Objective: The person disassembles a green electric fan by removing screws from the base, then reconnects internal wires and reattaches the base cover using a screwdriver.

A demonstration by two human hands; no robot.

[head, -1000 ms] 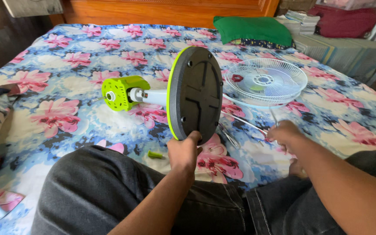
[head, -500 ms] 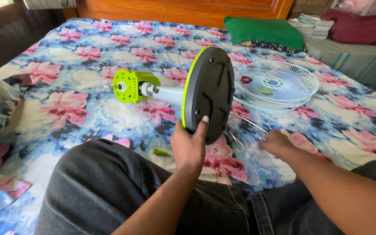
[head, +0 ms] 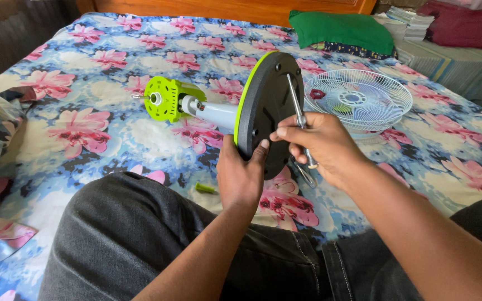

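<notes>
A fan stand lies on its side on the flowered bedsheet: a round black base (head: 266, 108) with a lime-green rim, a pale blue pole (head: 214, 113) and a lime-green motor mount (head: 165, 98). My left hand (head: 241, 175) grips the lower edge of the base and keeps it on edge. My right hand (head: 314, 145) holds a metal screwdriver (head: 298, 114), its shaft lying against the underside of the base with the tip pointing up.
A white fan grille (head: 359, 99) rests on the bed to the right of the base. A small green part (head: 205, 188) lies by my left knee. Green folded cloth (head: 344, 29) and stacked items sit at the far edge. My dark-trousered legs fill the foreground.
My right hand has come up off the bedsheet with the screwdriver and brought it against the base's underside. The left hand has kept its hold on the base.
</notes>
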